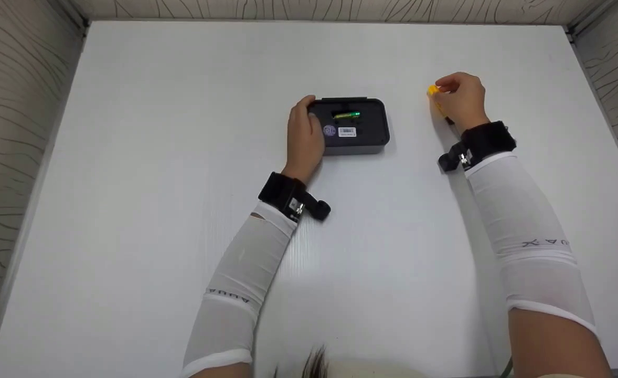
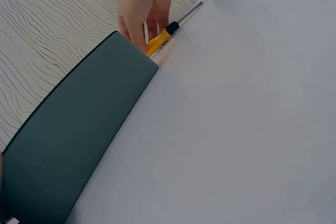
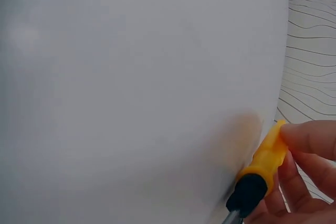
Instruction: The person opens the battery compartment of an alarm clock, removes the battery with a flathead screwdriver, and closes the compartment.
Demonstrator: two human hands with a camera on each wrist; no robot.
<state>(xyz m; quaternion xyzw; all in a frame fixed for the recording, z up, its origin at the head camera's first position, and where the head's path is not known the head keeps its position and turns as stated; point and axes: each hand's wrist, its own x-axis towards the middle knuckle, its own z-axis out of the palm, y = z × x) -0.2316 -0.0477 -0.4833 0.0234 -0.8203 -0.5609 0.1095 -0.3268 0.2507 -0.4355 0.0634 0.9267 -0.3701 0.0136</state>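
A black box-shaped device (image 1: 361, 139) with rounded corners lies on the white table, its labelled face up. In a small recess of that face sits a green and gold battery (image 1: 347, 115). My left hand (image 1: 305, 142) grips the device's left end, thumb along the near face; in the left wrist view the device's dark side (image 2: 84, 124) hides most of that hand. Off to the right, my right hand (image 1: 465, 101) pinches a screwdriver (image 3: 269, 156) by its yellow handle. The metal shaft points back toward the wrist, partly cut off in the right wrist view.
The white table (image 1: 130, 210) carries the device near its middle. Wood-grain patterned panels (image 1: 15, 131) border it at the left, back and right. Both wrists wear black camera bands (image 1: 283, 194) over white sleeves.
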